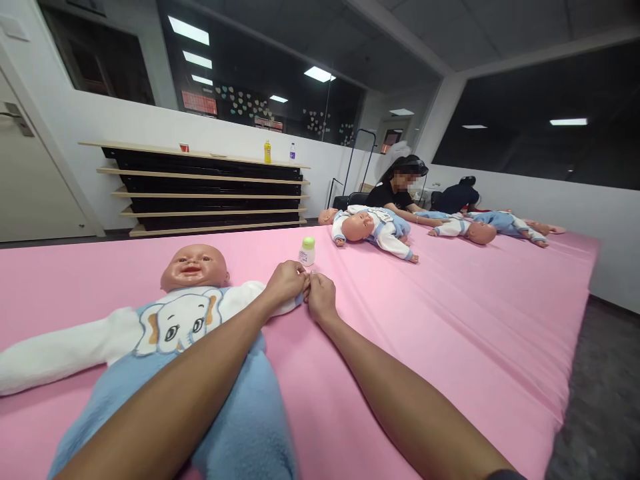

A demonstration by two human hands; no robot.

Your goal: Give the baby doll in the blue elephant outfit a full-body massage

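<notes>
A baby doll [195, 267] lies on its back, dressed in a white and blue outfit with an elephant face [183, 323] on the chest. Its sleeve on the right side of the view stretches out to a blue cuff [299, 299]. My left hand [287, 281] is closed at the end of that sleeve, around the doll's hand. My right hand [321, 298] meets it from the other side, fingertips pinched at the doll's hand, which they mostly hide. Just beyond my fingers stands a small clear bottle [307, 252] with a green cap.
A pink sheet [425, 320] covers the table. More dressed dolls [373, 230] lie at the far right, where a person [395, 187] in black reaches toward one doll [465, 229]. Another person [457, 195] sits behind. Stacked boards [210, 180] with drink bottles on top line the wall.
</notes>
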